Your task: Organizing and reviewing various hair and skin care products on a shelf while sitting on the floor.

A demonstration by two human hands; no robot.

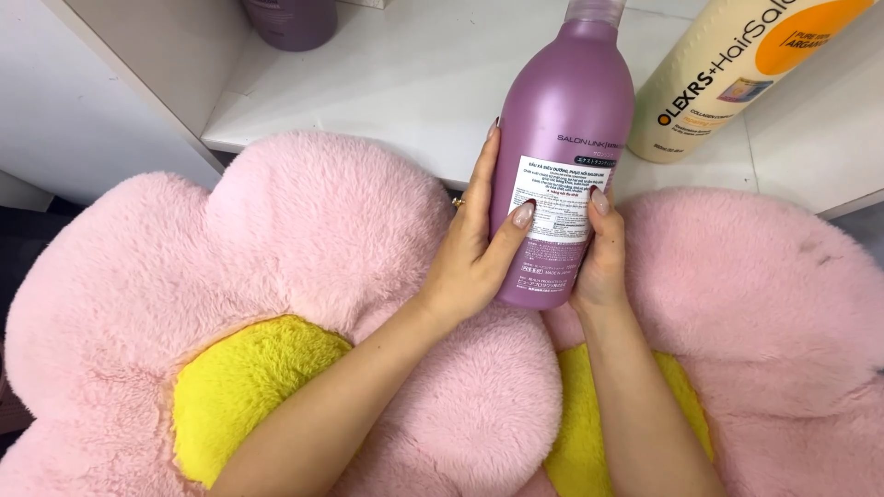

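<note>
One purple shampoo bottle with a white label is held tilted over the front edge of the white shelf, clamped between both hands: left hand wrapped around its left side, right hand gripping its right. Two more bottles stand on the shelf: one cream bottle at the right, one purple container at the back. Two pink flower cushions with yellow centres lie below.

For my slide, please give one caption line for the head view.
Both hands, left hand and right hand, hold a purple bottle above pink flower cushions, beside a cream bottle.
</note>
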